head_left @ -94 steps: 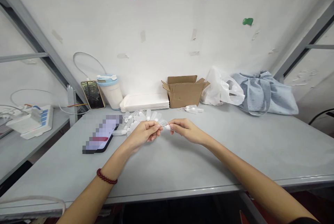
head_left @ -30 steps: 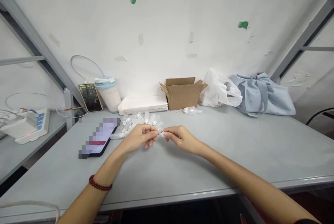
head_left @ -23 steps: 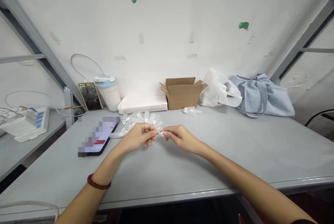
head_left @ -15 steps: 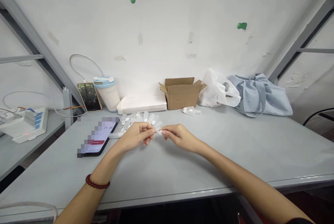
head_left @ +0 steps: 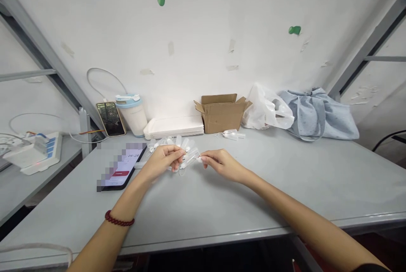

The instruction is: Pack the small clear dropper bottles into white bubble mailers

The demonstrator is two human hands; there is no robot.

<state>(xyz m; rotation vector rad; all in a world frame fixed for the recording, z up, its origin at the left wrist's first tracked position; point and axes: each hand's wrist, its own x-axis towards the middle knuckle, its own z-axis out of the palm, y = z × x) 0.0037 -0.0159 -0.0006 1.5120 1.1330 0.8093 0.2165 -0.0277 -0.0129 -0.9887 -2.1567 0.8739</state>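
Note:
My left hand (head_left: 166, 158) is closed, its thumb and forefinger pinched at the side of a small clear plastic tube (head_left: 191, 157). The tube slants up to the right, and a thin loop hangs under its lower end. Facing it, my right hand (head_left: 220, 165) pinches a small white piece (head_left: 199, 159) close to the tube's upper end. Whether the piece and the tube are joined is too small to tell. Behind my left hand lies a pile of similar clear tubes (head_left: 178, 140) with white ends and thin loops, partly hidden by my fingers.
A phone (head_left: 127, 163) showing a timer lies left of the pile. Along the wall stand a propped phone (head_left: 111, 119), a lidded cup (head_left: 133, 115), a white stack (head_left: 174, 126), an open cardboard box (head_left: 222, 117), a plastic bag (head_left: 266, 109) and a blue cloth bag (head_left: 319, 115). More tubes (head_left: 234, 135) lie before the box.
My hands have moved slightly apart, the right one shifting a little to the right with the white piece. More of the clear tube and a hanging loop now show between them.

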